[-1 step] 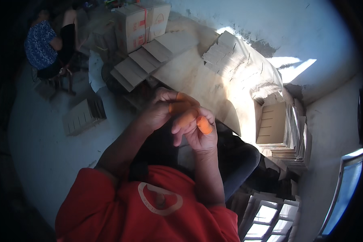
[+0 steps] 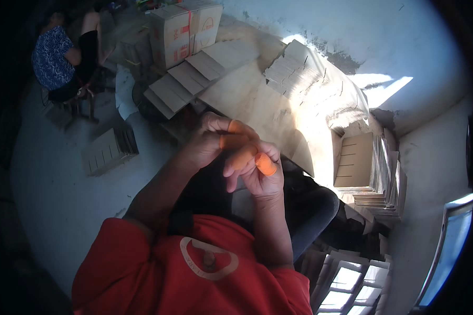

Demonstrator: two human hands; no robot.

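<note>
My left hand (image 2: 205, 144) reaches across to my right hand (image 2: 260, 181) in front of my chest. Orange finger cots cover the left thumb and forefinger, which close in a pinch against the back of my right hand's covered finger. That finger wears an orange finger cot (image 2: 243, 156), and another orange finger cot (image 2: 266, 164) sits on the right thumb. My right hand's fingers are loosely bent and apart, with nothing visible in them. The exact pinch point is partly hidden behind the fingers.
Ahead lies a board (image 2: 236, 100) with overlapping cardboard sheets (image 2: 189, 79). A taped carton (image 2: 181, 34) stands behind. Slotted cardboard stacks sit at right (image 2: 354, 160) and on the left floor (image 2: 105, 152). Another person (image 2: 55, 58) sits far left. A wall (image 2: 431, 131) bounds the right.
</note>
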